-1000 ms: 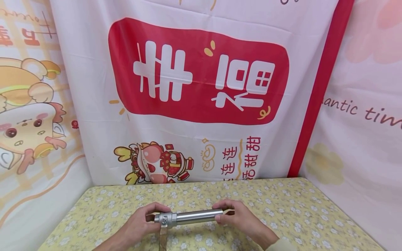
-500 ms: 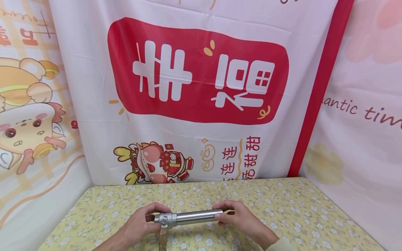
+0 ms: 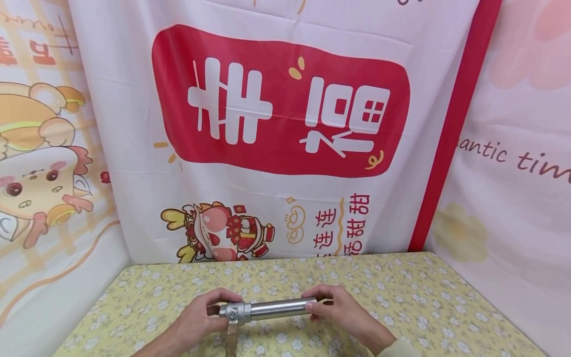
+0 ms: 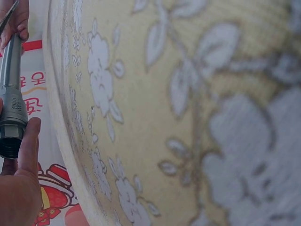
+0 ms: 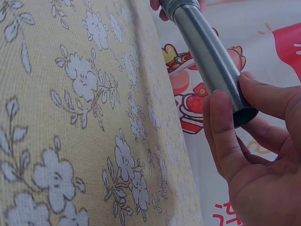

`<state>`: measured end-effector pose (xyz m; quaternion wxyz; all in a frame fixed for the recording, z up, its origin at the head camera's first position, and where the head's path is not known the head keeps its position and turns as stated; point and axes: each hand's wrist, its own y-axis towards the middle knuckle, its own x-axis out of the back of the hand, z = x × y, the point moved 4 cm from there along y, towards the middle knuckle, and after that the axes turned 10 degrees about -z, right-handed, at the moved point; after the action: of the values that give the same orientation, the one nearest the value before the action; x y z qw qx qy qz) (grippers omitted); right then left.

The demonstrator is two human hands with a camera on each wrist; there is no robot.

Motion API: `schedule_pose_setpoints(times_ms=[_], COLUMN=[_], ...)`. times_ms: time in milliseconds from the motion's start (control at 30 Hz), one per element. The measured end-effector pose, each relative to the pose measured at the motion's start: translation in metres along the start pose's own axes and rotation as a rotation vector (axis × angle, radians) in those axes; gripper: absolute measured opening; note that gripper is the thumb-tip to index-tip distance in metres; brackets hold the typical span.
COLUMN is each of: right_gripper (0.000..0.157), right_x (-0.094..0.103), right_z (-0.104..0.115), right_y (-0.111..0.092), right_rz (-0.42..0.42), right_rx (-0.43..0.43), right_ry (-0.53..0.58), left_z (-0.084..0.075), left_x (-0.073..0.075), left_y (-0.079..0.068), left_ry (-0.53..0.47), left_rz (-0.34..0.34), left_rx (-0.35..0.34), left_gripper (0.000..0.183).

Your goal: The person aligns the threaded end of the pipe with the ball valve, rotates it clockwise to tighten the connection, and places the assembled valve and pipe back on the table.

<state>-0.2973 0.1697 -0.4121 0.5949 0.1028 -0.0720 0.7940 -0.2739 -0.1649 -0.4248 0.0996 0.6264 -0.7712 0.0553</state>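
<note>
A metal ball valve [image 3: 234,312] is joined to a smooth steel pipe [image 3: 280,308], and both are held level above the cloth in the head view. A flat lever handle [image 3: 231,339] hangs from the valve toward the near side. My left hand [image 3: 196,319] grips the valve's left end between thumb and fingers. In the left wrist view, the valve's threaded opening [image 4: 9,147] shows between those fingers. My right hand [image 3: 339,311] pinches the pipe's right end. The right wrist view shows the pipe's open end [image 5: 246,116] between thumb and fingers.
A table with a yellow floral cloth [image 3: 383,282] lies under the hands. White printed curtains rise behind it and at both sides, the back one carrying a large red panel [image 3: 285,158].
The right thumb and fingers have shifted slightly at the pipe's end, the thumb a little upward. The valve, the pipe and the left hand look unmoved.
</note>
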Motion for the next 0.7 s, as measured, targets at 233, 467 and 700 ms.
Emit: schedule_pose_setpoints(times_ms=[233, 467, 700], right_gripper=[0.030, 0.032, 0.035], right_x=[0.0007, 0.0014, 0.0006], right_z=[-0.0005, -0.0028, -0.0043], right_y=[0.0006, 0.0011, 0.0021], right_rz=[0.008, -0.010, -0.021], right_rx=[-0.010, -0.030, -0.013], right_ry=[-0.002, -0.005, 0.004], left_z=[-0.0005, -0.0002, 0.0005], left_x=[-0.0010, -0.0013, -0.0010], left_y=[-0.0007, -0.0008, -0.0006], left_ry=[-0.003, 0.007, 0.007], left_rz=[0.010, 0.011, 0.015], left_rx=[-0.017, -0.025, -0.023], left_gripper=[0.042, 0.041, 0.042])
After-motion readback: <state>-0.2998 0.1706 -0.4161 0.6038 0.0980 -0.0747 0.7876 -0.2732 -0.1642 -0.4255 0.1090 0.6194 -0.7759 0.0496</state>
